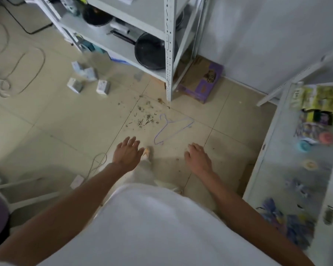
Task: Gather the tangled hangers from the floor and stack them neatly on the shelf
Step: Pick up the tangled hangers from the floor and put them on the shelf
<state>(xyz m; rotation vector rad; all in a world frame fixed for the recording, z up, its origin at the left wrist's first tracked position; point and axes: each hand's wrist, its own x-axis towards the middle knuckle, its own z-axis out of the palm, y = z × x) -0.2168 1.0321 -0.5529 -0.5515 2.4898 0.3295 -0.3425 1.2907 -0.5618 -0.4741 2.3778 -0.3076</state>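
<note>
— Where's the hanger?

— One thin purple wire hanger point(173, 129) lies flat on the floor tile point(85, 121), just ahead of both hands and between them, nearer the right hand point(198, 158). Debris point(144, 118) is scattered just beyond the left hand point(128, 153).

— And the hands?

— Both hover empty: left fingers spread, right loosely curled, neither touching the hanger.

— Best approach?

— Probably pinch the hook or shoulder with the right hand, lift clear of the crumbs, then carry it to the shelf point(169, 54) ahead. Blur hides whether it's tangled.
</note>
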